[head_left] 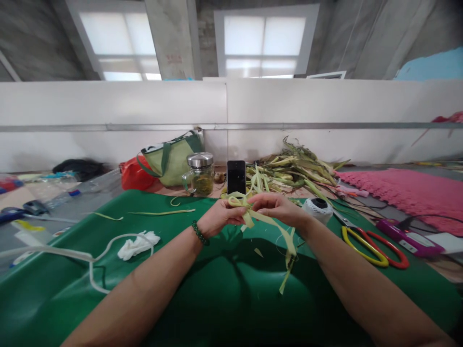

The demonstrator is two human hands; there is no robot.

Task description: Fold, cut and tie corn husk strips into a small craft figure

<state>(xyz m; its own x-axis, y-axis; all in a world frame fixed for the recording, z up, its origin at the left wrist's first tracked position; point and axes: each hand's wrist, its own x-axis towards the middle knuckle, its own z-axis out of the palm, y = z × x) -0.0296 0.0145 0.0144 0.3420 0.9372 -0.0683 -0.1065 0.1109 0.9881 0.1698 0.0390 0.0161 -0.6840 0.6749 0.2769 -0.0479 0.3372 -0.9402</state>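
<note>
My left hand (220,217) and my right hand (277,207) meet above the green cloth (202,294), both pinched shut on a pale yellow-green leaf strip (249,208). The strip is looped between my fingers, and its long ends (289,250) hang down toward the cloth. A green bead bracelet (198,233) circles my left wrist. The fingertips are partly hidden by the loop.
A heap of green leaves (296,168) lies behind my hands, with a black phone (236,176), a lidded glass jar (200,173) and a green bag (171,156). To the right are a white thread spool (318,207), red and yellow scissors (376,246) and pink knitted fabric (408,190). White tissue (137,245) and cord lie left.
</note>
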